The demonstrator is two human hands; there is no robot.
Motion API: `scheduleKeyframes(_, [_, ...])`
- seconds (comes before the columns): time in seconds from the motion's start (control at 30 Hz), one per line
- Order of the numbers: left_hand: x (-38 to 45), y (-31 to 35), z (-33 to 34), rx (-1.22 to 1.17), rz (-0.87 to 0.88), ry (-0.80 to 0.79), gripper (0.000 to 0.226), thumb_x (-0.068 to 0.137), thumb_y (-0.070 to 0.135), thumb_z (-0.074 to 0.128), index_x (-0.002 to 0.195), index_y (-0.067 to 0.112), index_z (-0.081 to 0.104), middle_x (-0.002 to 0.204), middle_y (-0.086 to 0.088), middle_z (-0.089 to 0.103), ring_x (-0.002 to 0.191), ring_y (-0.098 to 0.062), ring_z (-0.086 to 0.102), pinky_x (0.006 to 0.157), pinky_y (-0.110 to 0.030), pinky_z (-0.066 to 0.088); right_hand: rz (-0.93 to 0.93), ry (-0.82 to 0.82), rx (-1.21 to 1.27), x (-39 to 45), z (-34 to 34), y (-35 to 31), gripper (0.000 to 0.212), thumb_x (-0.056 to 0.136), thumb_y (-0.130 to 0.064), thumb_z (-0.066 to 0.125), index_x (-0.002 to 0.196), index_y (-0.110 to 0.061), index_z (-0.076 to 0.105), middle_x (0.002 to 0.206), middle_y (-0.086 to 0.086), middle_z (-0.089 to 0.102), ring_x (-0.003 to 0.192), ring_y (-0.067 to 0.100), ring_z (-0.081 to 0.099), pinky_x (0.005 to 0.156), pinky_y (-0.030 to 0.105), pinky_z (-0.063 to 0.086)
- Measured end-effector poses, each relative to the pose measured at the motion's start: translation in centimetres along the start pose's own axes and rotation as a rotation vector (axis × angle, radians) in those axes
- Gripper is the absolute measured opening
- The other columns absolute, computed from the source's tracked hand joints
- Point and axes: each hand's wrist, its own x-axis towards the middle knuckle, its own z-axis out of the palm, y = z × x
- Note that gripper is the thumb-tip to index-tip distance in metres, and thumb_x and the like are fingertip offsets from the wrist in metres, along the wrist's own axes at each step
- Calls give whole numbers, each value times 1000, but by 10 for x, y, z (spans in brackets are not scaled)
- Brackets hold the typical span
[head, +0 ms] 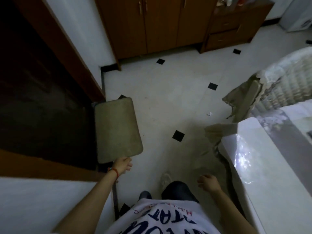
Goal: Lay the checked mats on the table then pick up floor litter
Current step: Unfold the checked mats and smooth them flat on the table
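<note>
One litter scrap (209,113) beyond right hand (209,183)

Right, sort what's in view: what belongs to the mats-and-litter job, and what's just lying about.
Job:
- white scrap of litter on the floor
- left hand, touching the beige mat's near edge
- right hand, holding nothing

Just about:
- beige mat, plain, not checked
- brown cupboard
- olive cloth hanging off the wicker

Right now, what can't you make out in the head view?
- Left hand at the doormat edge: grip hidden by motion blur.
- White scrap on the floor: too small to identify.
- Table: cut off at the right edge; glare hides its top, no checked mats discernible.
- Doorway: too dark.
</note>
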Motion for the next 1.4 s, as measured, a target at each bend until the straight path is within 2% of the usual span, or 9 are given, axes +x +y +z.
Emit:
scheduleKeyframes(0.13, [26,56,12,22,-13,-24,18,95,23,42,98,9,53,73,-4,56,63,-16,51,58,-23,36,-105,11,74,42,-18,-86,23,94,-3,44,98,15,58,79,15,55,74,30,53,61,27,47])
scheduleKeyframes(0.27, [54,101,12,107,4,-62,32,96,21,42,114,-2,55,97,-20,63,74,-22,54,58,-22,39,-151,68,125,64,-32,-144,29,95,-7,44,116,9,54,89,14,58,74,24,56,61,24,44])
scheduleKeyframes(0.47, [118,195,14,271,52,-172,18,95,15,43,93,3,56,71,-6,54,62,-16,50,42,-14,44,-175,225,390,87,-53,-192,28,94,-7,46,116,6,55,100,17,60,82,22,58,79,34,49])
scheduleKeyframes(0.53, [135,239,23,364,109,-221,19,94,10,44,78,7,53,72,-8,55,61,-17,49,36,-10,41,-153,296,511,88,-57,-203,26,93,-8,47,114,5,57,102,19,61,78,19,59,77,29,49])
scheduleKeyframes(0.63, [150,310,45,514,237,-340,25,92,11,47,69,13,56,78,-12,60,61,-17,52,51,-20,44,-129,415,653,84,-65,-217,23,93,-7,48,110,2,59,101,20,63,76,14,59,69,19,51])
scheduleKeyframes(0.87, [123,449,128,726,593,-612,19,94,17,45,82,15,60,83,-5,61,79,-20,56,68,-24,43,-96,718,998,40,-75,-227,18,92,-8,49,89,-17,64,87,8,67,68,10,67,55,9,49])
scheduleKeyframes(1.07, [58,477,210,783,769,-873,17,94,17,45,97,11,60,88,-7,64,85,-21,59,72,-23,45,-56,1073,1135,-13,-107,-214,16,91,-7,49,97,-15,63,84,1,68,67,7,67,64,13,53])
scheduleKeyframes(1.27, [-23,457,277,933,893,-1270,17,93,9,46,96,15,62,83,4,66,67,8,64,67,-10,49,0,1279,1185,-28,-158,-175,16,90,-10,51,101,-13,62,88,3,68,81,17,65,80,31,49])
scheduleKeyframes(1.4, [-63,454,325,975,945,-1366,18,90,9,51,102,10,64,86,-3,67,81,-9,65,84,-23,52,68,1349,1209,-24,-198,-143,14,89,-12,53,100,-15,61,89,6,65,79,15,63,86,35,46])
